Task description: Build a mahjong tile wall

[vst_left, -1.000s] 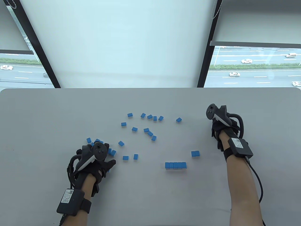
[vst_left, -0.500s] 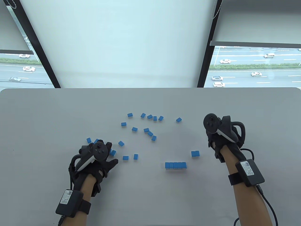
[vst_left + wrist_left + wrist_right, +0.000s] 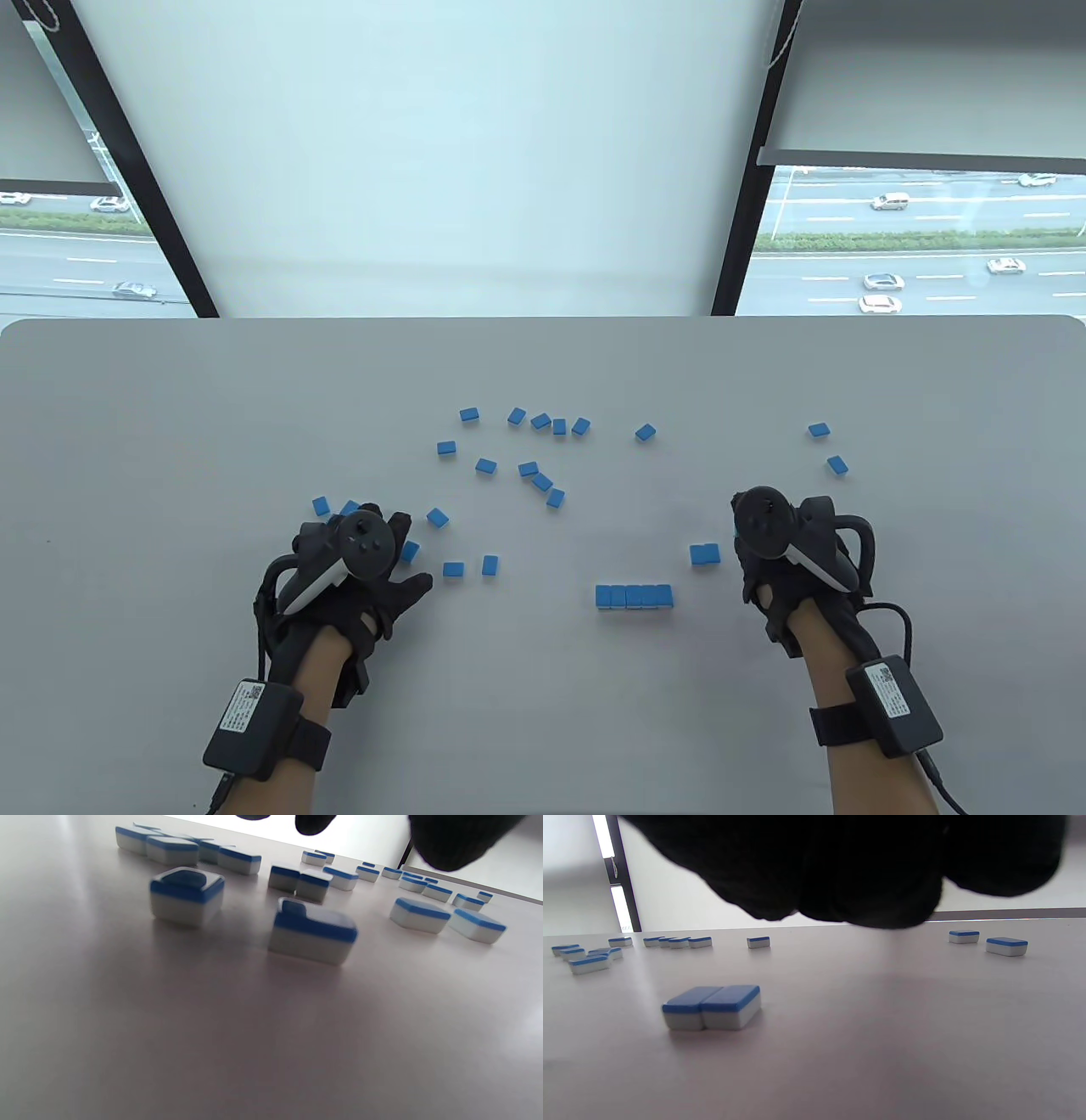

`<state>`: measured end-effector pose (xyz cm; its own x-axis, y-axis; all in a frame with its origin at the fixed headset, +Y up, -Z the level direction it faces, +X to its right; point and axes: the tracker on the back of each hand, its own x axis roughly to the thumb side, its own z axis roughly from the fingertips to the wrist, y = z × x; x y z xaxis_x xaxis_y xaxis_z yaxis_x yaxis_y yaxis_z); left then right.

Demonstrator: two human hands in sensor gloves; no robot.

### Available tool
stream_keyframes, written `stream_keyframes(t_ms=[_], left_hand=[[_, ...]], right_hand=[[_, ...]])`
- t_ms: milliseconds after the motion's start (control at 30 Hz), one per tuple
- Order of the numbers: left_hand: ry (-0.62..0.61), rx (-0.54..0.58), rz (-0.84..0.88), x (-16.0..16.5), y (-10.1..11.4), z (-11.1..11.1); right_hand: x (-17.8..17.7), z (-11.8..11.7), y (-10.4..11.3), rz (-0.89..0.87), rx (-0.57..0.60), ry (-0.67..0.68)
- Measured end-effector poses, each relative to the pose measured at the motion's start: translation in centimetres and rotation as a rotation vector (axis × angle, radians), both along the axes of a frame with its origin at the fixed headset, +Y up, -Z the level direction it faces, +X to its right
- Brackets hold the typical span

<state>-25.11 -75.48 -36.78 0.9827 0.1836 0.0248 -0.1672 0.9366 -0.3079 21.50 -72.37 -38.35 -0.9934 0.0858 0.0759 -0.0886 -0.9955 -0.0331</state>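
Right hand [image 3: 776, 564] hangs low over the table [image 3: 170, 407] just right of the joined pair of tiles [image 3: 704, 554], fingers bunched under the palm and no tile visible in them; whether they are fully closed cannot be told. It is probably placed to slide that pair toward the five-tile row [image 3: 634, 596], the wall's start. Left hand [image 3: 356, 577], fingers loosely spread and gripping nothing, rests among the scattered tiles [image 3: 509, 450], likely to gather them face-down.
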Motion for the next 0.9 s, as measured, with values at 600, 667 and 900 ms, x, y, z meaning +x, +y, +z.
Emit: stream_keyframes(t_ms=[600,667,900], left_hand=[[0.001,-0.007,-0.031,0.2,0.0,0.1],[0.001,-0.006,-0.032,0.2,0.0,0.1],[-0.002,-0.009,-0.038,0.2,-0.1,0.1]], right_hand=[[-0.7,-0.5,-3.0,0.031,-0.108,0.026],[-0.8,-0.5,-3.0,0.042,-0.106,0.030],[-1.0,-0.4,-3.0,0.059,-0.109,0.034]])
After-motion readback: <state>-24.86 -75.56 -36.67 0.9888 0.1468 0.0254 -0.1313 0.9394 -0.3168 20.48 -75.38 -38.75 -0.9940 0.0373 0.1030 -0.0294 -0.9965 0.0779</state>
